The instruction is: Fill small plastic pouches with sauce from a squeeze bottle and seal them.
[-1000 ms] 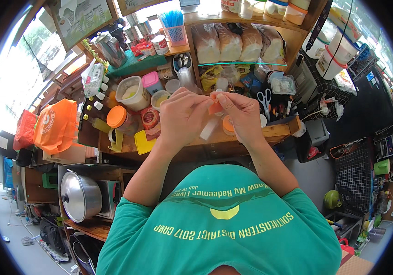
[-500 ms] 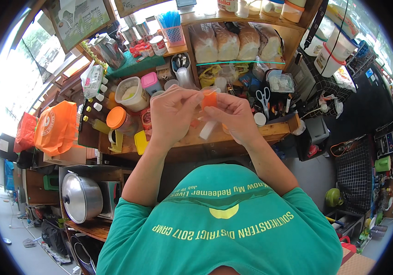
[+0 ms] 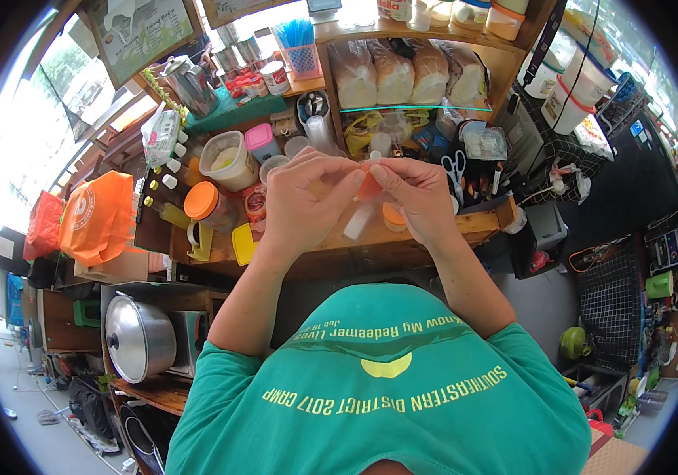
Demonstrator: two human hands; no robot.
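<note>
Over the wooden counter, my left hand [image 3: 307, 194] and my right hand [image 3: 419, 196] meet with thumbs and fingers pinched. Between them is a small, soft-looking orange piece [image 3: 368, 188], partly see-through; the fingers cover much of it, so I cannot tell its kind. Just below it, a whitish translucent strip-like object [image 3: 359, 222] lies at the counter's edge. Beside that, near my right hand, is a round orange lid [image 3: 393, 217]. A yellow lid [image 3: 244, 245] and a jar with an orange lid [image 3: 201, 202] stand left of my left hand.
Scissors [image 3: 453, 168] stand upright among tools at the right. Behind the hands, bagged bread loaves [image 3: 390, 73] fill a shelf. A tub of pale contents [image 3: 226, 161] and a pink-lidded container [image 3: 260, 141] sit left. An orange bag [image 3: 97, 219] and a large metal pot [image 3: 141, 340] are farther left.
My hands have drawn closer together at the orange piece. The right fingers have come up over its top, and less of it shows. The orange lid below is more exposed.
</note>
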